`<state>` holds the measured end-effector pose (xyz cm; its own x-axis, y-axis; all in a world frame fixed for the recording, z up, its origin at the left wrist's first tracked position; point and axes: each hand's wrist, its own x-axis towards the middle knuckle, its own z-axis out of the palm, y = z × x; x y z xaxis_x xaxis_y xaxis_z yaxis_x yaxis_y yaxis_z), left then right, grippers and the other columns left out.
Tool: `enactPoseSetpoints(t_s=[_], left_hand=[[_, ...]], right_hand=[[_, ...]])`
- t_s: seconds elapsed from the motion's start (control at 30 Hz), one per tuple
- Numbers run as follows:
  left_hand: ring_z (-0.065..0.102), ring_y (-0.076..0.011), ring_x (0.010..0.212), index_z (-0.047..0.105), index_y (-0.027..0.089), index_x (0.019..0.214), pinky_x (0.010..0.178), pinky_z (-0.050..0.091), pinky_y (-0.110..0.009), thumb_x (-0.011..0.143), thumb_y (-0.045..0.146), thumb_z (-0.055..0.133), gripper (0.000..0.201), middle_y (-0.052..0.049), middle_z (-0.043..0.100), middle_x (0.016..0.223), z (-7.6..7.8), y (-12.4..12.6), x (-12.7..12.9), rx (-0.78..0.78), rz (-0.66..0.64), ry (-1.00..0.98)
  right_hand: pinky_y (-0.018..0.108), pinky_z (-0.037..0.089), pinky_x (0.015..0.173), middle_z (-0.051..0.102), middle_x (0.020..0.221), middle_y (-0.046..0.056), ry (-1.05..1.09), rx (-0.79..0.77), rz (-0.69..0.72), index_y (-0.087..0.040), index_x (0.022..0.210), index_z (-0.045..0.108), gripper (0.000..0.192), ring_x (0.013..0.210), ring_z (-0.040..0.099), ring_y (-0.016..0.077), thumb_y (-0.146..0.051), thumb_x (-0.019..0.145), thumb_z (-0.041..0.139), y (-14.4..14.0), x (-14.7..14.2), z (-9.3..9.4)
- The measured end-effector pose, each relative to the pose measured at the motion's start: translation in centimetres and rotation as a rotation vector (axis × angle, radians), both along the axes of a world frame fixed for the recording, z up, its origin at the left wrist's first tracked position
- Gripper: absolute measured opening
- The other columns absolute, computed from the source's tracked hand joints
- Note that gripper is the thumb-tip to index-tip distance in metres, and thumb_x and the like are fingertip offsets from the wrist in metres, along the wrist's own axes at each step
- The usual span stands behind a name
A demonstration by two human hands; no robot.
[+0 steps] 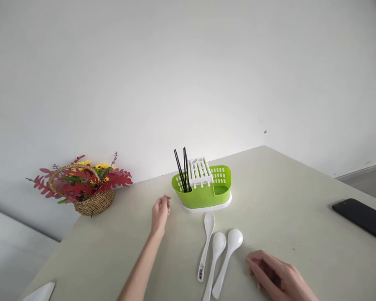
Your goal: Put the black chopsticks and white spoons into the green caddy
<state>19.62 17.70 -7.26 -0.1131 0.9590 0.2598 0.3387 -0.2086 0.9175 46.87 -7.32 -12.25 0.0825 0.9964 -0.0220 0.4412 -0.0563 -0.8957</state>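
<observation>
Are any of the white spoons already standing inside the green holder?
No: all three white spoons lie flat on the table in front of the green holder, which holds only black chopsticks.

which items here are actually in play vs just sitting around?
In play:
- left hand, empty, beside the green cutlery holder
- black chopsticks standing in the holder
- three white spoons lying in front of the holder
- right hand, empty, next to the spoons

Sitting around:
- flower basket
- black phone
- white object at table edge
</observation>
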Motion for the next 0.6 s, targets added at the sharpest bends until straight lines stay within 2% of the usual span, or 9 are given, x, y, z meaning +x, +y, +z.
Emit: enactPoseSetpoints(t_s=[0.07,0.13,0.3,0.43,0.6], left_hand=[[0.050,-0.0132,0.053,0.066,0.018,0.080,0.052,0.038,-0.024,0.087,0.070,0.057,0.053,0.003,0.053,0.059,-1.3,-2.4,0.2,-0.013,-0.105,0.097],[0.052,-0.0135,0.057,0.066,0.020,0.081,0.056,0.039,-0.024,0.094,0.064,0.052,0.049,0.003,0.055,0.063,-1.9,-4.6,0.8,-0.006,-0.177,0.201],[0.059,-0.0168,0.066,0.067,0.021,0.083,0.069,0.043,-0.028,0.100,0.055,0.049,0.042,-0.001,0.067,0.073,-1.7,-8.1,2.9,0.044,-0.337,0.458],[0.064,-0.0206,0.079,0.071,0.023,0.088,0.084,0.041,-0.034,0.095,0.052,0.059,0.032,-0.001,0.072,0.078,-1.6,-9.4,4.7,0.101,-0.304,0.601],[0.065,-0.0214,0.078,0.071,0.023,0.080,0.079,0.038,-0.034,0.090,0.049,0.064,0.028,-0.001,0.070,0.070,-2.1,-9.3,6.7,0.116,-0.243,0.649]], right_hand=[[0.021,0.046,0.060,0.064,0.073,0.000,-0.014,-0.004,-0.004,-0.028,0.091,0.067,0.039,0.066,0.058,0.0158,-0.058,0.099,0.044,0.0,0.2,-0.1],[0.021,0.046,0.060,0.063,0.072,-0.001,-0.024,-0.004,-0.014,-0.028,0.092,0.066,0.038,0.066,0.058,0.0158,-0.058,0.099,0.044,0.0,0.2,-0.3],[0.022,0.046,0.061,0.065,0.074,-0.001,-0.048,-0.008,-0.038,-0.028,0.091,0.066,0.039,0.066,0.058,0.0158,-0.059,0.100,0.043,0.0,0.0,-0.7],[0.023,0.047,0.063,0.066,0.075,0.000,-0.041,-0.009,-0.036,-0.028,0.093,0.066,0.039,0.068,0.060,0.0162,-0.059,0.100,0.043,-0.1,0.0,-0.7],[0.023,0.046,0.061,0.066,0.073,-0.001,-0.049,0.001,-0.050,-0.027,0.093,0.066,0.039,0.066,0.059,0.0155,-0.058,0.100,0.044,-0.2,0.0,-0.2]])
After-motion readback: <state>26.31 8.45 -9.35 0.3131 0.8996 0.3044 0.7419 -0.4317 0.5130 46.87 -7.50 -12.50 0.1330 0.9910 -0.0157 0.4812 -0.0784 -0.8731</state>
